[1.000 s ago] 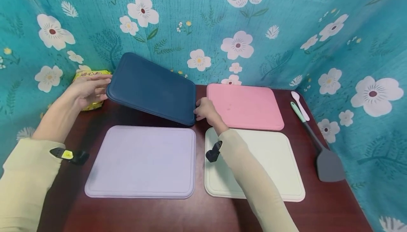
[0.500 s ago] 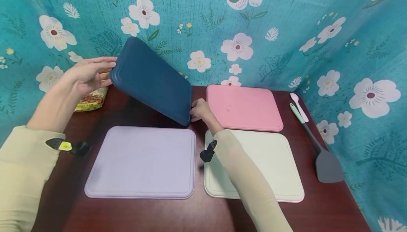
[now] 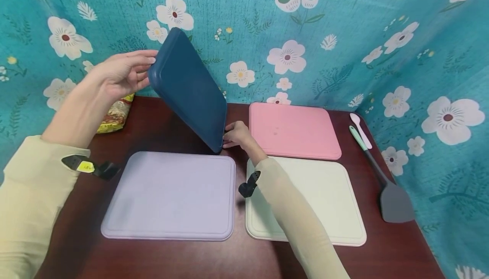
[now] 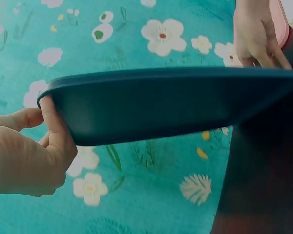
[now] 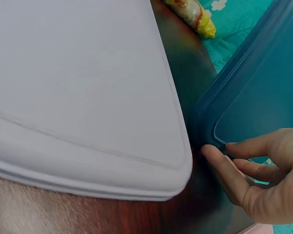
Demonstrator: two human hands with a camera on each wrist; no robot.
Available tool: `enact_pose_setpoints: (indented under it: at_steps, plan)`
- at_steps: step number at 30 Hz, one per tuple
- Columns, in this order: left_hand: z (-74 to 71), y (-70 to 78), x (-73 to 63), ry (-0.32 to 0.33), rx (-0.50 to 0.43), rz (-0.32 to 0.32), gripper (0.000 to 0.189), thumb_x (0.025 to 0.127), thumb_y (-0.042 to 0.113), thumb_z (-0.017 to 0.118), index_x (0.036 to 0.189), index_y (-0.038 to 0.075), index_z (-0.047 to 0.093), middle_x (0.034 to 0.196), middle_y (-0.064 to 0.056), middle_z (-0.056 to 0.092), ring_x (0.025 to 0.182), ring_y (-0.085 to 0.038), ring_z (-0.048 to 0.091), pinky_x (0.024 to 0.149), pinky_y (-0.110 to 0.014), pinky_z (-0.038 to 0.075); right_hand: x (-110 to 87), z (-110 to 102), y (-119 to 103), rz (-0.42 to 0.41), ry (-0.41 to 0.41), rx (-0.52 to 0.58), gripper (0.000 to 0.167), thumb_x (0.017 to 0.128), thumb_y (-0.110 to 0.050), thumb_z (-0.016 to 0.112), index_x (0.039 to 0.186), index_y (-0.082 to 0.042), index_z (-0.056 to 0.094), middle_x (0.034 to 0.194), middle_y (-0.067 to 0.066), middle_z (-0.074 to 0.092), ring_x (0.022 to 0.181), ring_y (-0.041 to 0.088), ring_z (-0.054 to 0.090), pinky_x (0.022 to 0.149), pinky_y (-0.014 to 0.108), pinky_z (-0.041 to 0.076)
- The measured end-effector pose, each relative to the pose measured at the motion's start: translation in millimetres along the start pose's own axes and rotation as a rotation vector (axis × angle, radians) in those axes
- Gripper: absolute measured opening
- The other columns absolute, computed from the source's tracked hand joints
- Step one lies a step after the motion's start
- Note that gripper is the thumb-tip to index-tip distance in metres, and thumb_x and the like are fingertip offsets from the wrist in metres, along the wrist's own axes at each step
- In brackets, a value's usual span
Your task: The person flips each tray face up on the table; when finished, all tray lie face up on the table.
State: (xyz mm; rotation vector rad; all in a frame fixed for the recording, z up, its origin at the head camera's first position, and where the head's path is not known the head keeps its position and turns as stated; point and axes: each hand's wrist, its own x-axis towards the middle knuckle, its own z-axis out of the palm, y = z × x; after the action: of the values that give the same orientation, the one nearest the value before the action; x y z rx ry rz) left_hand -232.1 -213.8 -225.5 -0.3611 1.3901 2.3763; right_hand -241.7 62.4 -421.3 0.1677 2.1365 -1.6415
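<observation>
A dark blue rectangular lid (image 3: pixel 191 85) with rounded corners stands steeply tilted on its right edge behind the lilac lid (image 3: pixel 172 196). My left hand (image 3: pixel 122 73) grips its raised left end. In the left wrist view the lid's hollow underside (image 4: pixel 146 107) shows, with the left fingers (image 4: pixel 56 129) hooked at its rim. My right hand (image 3: pixel 238 135) pinches the low front corner, close over the table. Seen from the right wrist, the fingertips (image 5: pixel 212 150) lie right at that corner of the blue lid (image 5: pixel 263 83), beside the lilac lid.
A pink lid (image 3: pixel 294 130) lies at the back right, and a pale cream lid (image 3: pixel 317 202) in front, under my right forearm. A grey turner with a green handle end (image 3: pixel 395 202) and a white spoon (image 3: pixel 360 130) lie along the right edge. A yellow packet (image 3: pixel 116 113) stands back left.
My left hand has lifted the blue lid's left end up and to the right, so it tilts far more steeply. The right hand has shifted slightly left with the lower corner.
</observation>
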Motion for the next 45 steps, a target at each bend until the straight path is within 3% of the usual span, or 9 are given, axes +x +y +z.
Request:
enact_pose_setpoints:
  at_steps: [7, 12, 19, 26, 31, 39, 42, 45]
  plan:
    - [26.4, 1.1, -2.0, -0.034, -0.010, 0.025, 0.031, 0.088, -0.001, 0.068, 0.117, 0.010, 0.066, 0.103, -0.008, 0.070, 0.079, -0.021, 0.070, 0.064, -0.030, 0.058, 1.1, 11, -1, 0.009, -0.053, 0.086, 0.043, 0.089, 0.014, 0.057, 0.131, 0.013, 0.047, 0.093, 0.025, 0.063, 0.065, 0.024, 0.068, 0.066, 0.034, 0.059]
    - [37.6, -1.3, -3.6, -0.036, 0.010, 0.051, 0.031, 0.087, -0.001, 0.068, 0.117, 0.008, 0.066, 0.101, -0.009, 0.070, 0.076, -0.021, 0.070, 0.063, -0.030, 0.058, 1.0, 9, -3, -0.017, -0.102, 0.114, 0.042, 0.089, 0.014, 0.055, 0.130, 0.013, 0.048, 0.098, 0.027, 0.063, 0.069, 0.025, 0.066, 0.066, 0.035, 0.059]
    - [49.6, -7.8, -5.1, -0.028, 0.048, 0.084, 0.034, 0.086, 0.000, 0.071, 0.118, 0.008, 0.066, 0.105, -0.007, 0.068, 0.075, -0.019, 0.068, 0.063, -0.028, 0.058, -9.8, -16, -4, -0.062, -0.127, 0.129, 0.045, 0.090, 0.013, 0.053, 0.134, 0.013, 0.044, 0.114, 0.034, 0.058, 0.084, 0.034, 0.066, 0.073, 0.041, 0.058]
    - [64.8, -14.3, -4.6, -0.044, 0.097, 0.102, 0.035, 0.084, 0.001, 0.072, 0.118, 0.007, 0.067, 0.111, -0.006, 0.064, 0.082, -0.019, 0.066, 0.067, -0.027, 0.058, -28.1, -46, -9, -0.098, -0.139, 0.140, 0.042, 0.093, 0.013, 0.051, 0.134, 0.012, 0.044, 0.123, 0.037, 0.052, 0.098, 0.039, 0.063, 0.074, 0.038, 0.058]
    - [75.5, -17.3, -3.9, -0.077, 0.112, 0.103, 0.035, 0.085, 0.000, 0.071, 0.119, 0.005, 0.066, 0.109, -0.008, 0.064, 0.080, -0.020, 0.066, 0.065, -0.028, 0.058, -39.5, -63, -42, -0.156, -0.122, 0.093, 0.039, 0.093, 0.009, 0.054, 0.132, 0.008, 0.049, 0.116, 0.030, 0.059, 0.099, 0.040, 0.064, 0.075, 0.038, 0.058]
    - [96.3, -26.0, -1.3, -0.089, 0.192, 0.086, 0.046, 0.086, 0.002, 0.071, 0.131, 0.007, 0.060, 0.124, -0.006, 0.054, 0.088, -0.020, 0.062, 0.064, -0.025, 0.057, -63.6, -84, -129, -0.263, -0.117, 0.115, 0.035, 0.094, 0.003, 0.058, 0.129, 0.006, 0.055, 0.102, 0.020, 0.064, 0.081, 0.024, 0.067, 0.077, 0.039, 0.057]
    - [105.0, -30.2, -0.4, -0.101, 0.218, 0.082, 0.045, 0.087, 0.002, 0.070, 0.131, 0.006, 0.059, 0.124, -0.006, 0.055, 0.096, -0.022, 0.059, 0.065, -0.024, 0.057, -69.9, -91, -157, -0.265, -0.135, 0.128, 0.037, 0.094, 0.002, 0.058, 0.130, 0.006, 0.053, 0.099, 0.018, 0.064, 0.082, 0.026, 0.067, 0.078, 0.038, 0.057]
    - [115.6, -35.6, 1.7, -0.097, 0.243, 0.080, 0.043, 0.088, 0.003, 0.070, 0.129, 0.006, 0.060, 0.120, -0.007, 0.059, 0.099, -0.022, 0.058, 0.064, -0.024, 0.056, -74.5, -101, -181, -0.220, -0.126, 0.126, 0.040, 0.095, 0.000, 0.058, 0.134, 0.004, 0.051, 0.109, 0.020, 0.063, 0.093, 0.029, 0.067, 0.081, 0.036, 0.056]
